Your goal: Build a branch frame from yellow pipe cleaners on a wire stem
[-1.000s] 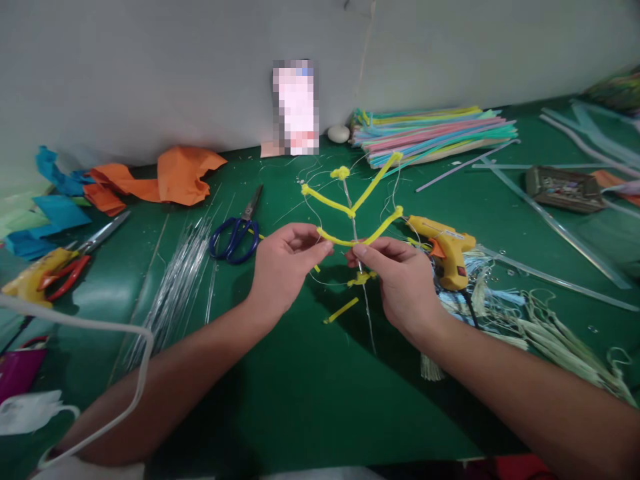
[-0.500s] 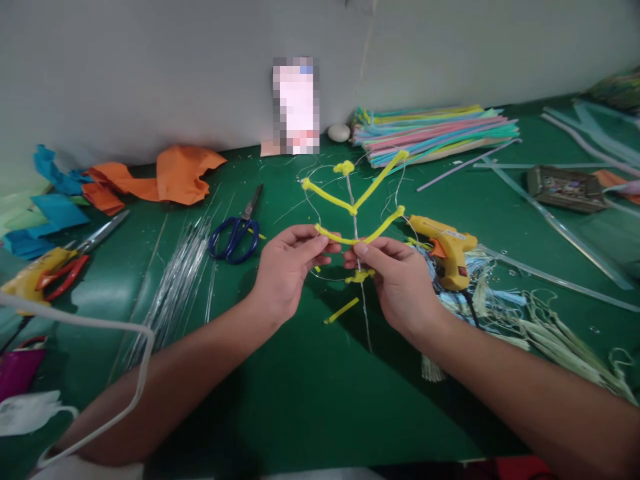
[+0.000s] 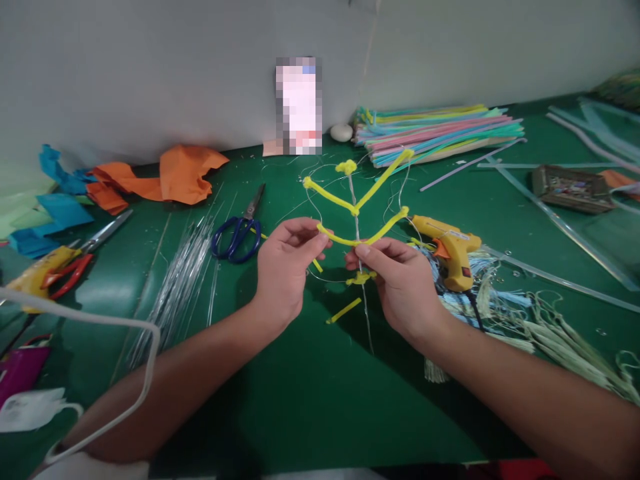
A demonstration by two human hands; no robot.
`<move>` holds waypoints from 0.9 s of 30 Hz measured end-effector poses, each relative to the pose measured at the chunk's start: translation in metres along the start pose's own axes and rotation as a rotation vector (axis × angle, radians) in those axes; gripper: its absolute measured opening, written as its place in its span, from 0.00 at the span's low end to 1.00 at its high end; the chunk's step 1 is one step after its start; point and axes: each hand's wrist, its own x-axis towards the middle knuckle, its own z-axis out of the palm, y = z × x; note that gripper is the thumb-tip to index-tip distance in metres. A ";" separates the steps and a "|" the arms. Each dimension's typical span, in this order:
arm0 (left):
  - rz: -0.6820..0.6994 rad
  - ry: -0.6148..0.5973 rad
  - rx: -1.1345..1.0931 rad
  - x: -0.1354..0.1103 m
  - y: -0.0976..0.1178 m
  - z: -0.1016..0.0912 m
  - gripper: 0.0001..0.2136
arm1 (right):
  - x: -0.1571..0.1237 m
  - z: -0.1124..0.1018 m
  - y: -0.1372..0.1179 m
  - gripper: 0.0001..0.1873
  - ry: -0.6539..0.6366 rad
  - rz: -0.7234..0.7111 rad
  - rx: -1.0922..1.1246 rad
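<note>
A thin wire stem with yellow pipe-cleaner branches [image 3: 358,207] stands upright above the green table [image 3: 310,393]. My right hand [image 3: 400,283] pinches the stem just below the lower pair of branches. My left hand [image 3: 287,267] pinches the left end of the lower yellow branch. A short yellow twist sits on the stem under my right thumb. A loose yellow pipe-cleaner piece [image 3: 343,311] lies on the table below the hands.
Blue-handled scissors [image 3: 237,235] and a bundle of thin wires [image 3: 180,283] lie to the left. A yellow glue gun [image 3: 450,249] rests right of my right hand, beside pale tassels [image 3: 550,327]. Coloured pipe cleaners [image 3: 435,133] are stacked at the back; orange paper [image 3: 175,175] lies back left.
Both hands stay on the yellow piece. My left fingers shifted slightly along the lower left branch, and the whole piece drifted a little to the right.
</note>
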 end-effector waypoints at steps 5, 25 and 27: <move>0.022 -0.001 -0.001 0.000 -0.001 0.001 0.08 | 0.001 0.001 0.001 0.05 -0.001 0.005 0.006; 0.017 0.036 -0.033 0.004 -0.002 0.002 0.08 | 0.002 0.002 0.004 0.06 -0.004 0.017 0.002; -0.010 0.006 -0.022 0.006 -0.002 0.001 0.08 | 0.003 0.001 0.004 0.07 0.003 0.013 0.008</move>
